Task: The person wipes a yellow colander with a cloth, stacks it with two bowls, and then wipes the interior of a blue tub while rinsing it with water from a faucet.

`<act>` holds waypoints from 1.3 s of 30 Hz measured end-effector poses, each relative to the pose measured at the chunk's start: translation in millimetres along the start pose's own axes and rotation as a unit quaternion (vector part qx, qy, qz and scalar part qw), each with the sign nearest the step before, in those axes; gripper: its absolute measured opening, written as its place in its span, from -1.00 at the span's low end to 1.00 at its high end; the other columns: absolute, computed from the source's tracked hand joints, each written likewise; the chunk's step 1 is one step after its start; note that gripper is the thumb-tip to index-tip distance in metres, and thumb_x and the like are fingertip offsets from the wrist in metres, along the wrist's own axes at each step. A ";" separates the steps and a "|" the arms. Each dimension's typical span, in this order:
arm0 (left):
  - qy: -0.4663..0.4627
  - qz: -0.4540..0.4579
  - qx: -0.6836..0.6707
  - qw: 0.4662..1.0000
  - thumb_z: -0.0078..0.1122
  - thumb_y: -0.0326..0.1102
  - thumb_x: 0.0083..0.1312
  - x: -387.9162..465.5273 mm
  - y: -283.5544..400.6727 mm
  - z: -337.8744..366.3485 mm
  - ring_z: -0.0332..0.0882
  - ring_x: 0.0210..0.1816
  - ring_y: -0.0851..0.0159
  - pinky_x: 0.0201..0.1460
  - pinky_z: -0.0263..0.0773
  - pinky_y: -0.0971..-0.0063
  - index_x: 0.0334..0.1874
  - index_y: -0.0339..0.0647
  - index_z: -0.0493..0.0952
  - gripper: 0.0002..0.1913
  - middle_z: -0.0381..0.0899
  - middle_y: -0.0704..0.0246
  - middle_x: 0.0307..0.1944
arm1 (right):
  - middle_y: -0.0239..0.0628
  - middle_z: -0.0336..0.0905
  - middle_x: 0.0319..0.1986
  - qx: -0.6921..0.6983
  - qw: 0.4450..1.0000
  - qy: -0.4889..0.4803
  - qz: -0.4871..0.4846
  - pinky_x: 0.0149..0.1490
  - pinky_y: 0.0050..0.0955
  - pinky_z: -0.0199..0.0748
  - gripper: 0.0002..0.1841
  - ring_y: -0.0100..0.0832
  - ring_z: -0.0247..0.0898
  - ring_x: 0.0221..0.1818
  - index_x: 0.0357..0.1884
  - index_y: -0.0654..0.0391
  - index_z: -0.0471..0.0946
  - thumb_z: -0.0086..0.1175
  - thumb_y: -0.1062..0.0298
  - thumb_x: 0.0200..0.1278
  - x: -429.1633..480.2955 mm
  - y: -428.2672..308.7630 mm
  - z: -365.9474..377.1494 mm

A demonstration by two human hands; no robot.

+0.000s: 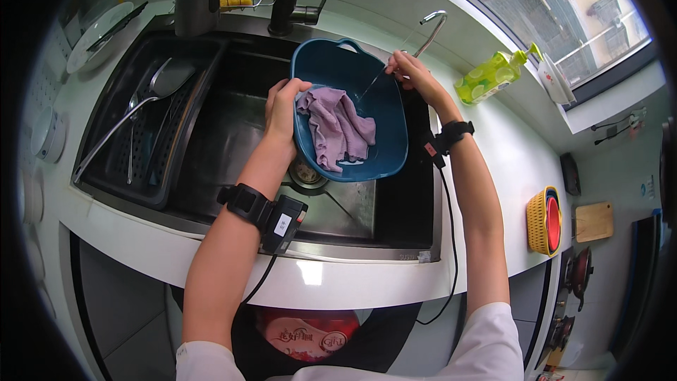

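Observation:
A blue plastic basin (pixel 389 132) is held tilted over the dark sink (pixel 222 143). Inside it lies a crumpled lilac cloth (pixel 338 124). My left hand (pixel 283 106) grips the basin's left rim, thumb on top. At the upper right corner of the basin is my right hand (pixel 412 74), its fingers bent beside the base of a slim chrome tap (pixel 436 32). Whether those fingers hold the rim or the tap's lever is hidden. A thin stream of water (pixel 373 84) runs past this hand into the basin. Below the basin, the sink drain (pixel 307 174) is partly covered.
A dark drainer tray (pixel 177 169) with a metal spatula (pixel 172 79) and other utensils fills the sink's left side. A black faucet (pixel 285 5) rises behind. On the right counter stand a green pump bottle (pixel 489 76) and nested baskets (pixel 537 222). Cables hang from both wristbands.

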State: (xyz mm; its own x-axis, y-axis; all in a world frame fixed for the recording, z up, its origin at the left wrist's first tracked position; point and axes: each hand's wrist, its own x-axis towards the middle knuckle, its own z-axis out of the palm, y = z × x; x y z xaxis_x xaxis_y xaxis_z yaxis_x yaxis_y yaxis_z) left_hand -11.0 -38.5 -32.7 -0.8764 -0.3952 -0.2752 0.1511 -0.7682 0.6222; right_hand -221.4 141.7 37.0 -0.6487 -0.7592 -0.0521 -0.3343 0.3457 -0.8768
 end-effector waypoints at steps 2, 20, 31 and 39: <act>0.003 0.005 0.008 1.000 0.17 -0.26 -0.05 1.2 -1.1 -1.4 0.44 -0.09 0.19 0.00 0.39 0.37 0.20 -0.28 0.21 -0.31 0.38 0.15 -0.07 | -0.58 0.39 -0.45 0.048 0.998 0.034 0.015 -0.42 -0.74 0.01 -0.51 -0.72 0.08 -0.50 -0.26 0.03 0.40 -0.14 -0.26 0.26 -0.3 0.2 2.4; 0.022 0.060 0.049 0.997 0.23 -0.23 -0.11 8.5 -7.6 -0.8 0.41 -0.03 0.16 0.04 0.34 0.39 0.21 -0.35 0.19 -0.23 0.37 0.10 0.00 | -0.21 0.59 -0.44 -0.499 0.845 -0.166 0.096 -0.29 -0.43 0.47 -0.45 -0.37 0.55 -0.39 -0.14 0.18 0.53 0.00 -0.19 0.22 -70.0 -107.7 -15.5; 0.029 0.038 0.075 0.996 0.31 -0.15 -0.23 29.3 -7.8 2.9 0.46 -0.10 0.17 -0.03 0.39 0.35 0.09 -0.41 0.34 -0.23 0.46 0.11 -0.10 | -0.32 0.60 -0.46 -0.335 0.942 -0.021 0.029 -0.40 -0.53 0.41 -0.50 -0.49 0.50 -0.40 -0.11 0.03 0.56 0.02 -0.21 0.18 -68.7 -153.6 21.4; 0.047 0.055 0.131 0.989 0.30 -0.10 -0.28 43.0 -16.5 -4.4 0.47 -0.07 0.12 -0.01 0.38 0.36 0.09 -0.40 0.35 -0.19 0.48 0.09 -0.05 | -0.25 0.63 -0.30 -0.764 0.638 -0.060 0.076 -0.09 -0.26 0.49 -0.41 -0.17 0.55 -0.17 -0.25 0.01 0.62 0.02 -0.36 0.04 -70.6 -166.9 65.3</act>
State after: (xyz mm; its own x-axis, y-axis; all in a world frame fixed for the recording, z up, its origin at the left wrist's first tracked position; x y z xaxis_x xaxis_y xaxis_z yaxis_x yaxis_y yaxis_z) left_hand -49.1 -45.0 -58.1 -0.8133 -0.5230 -0.2548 0.1077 -0.5658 0.8175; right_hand -75.1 101.6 155.8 -0.7271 -0.6574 -0.1981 -0.6097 0.4856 0.6265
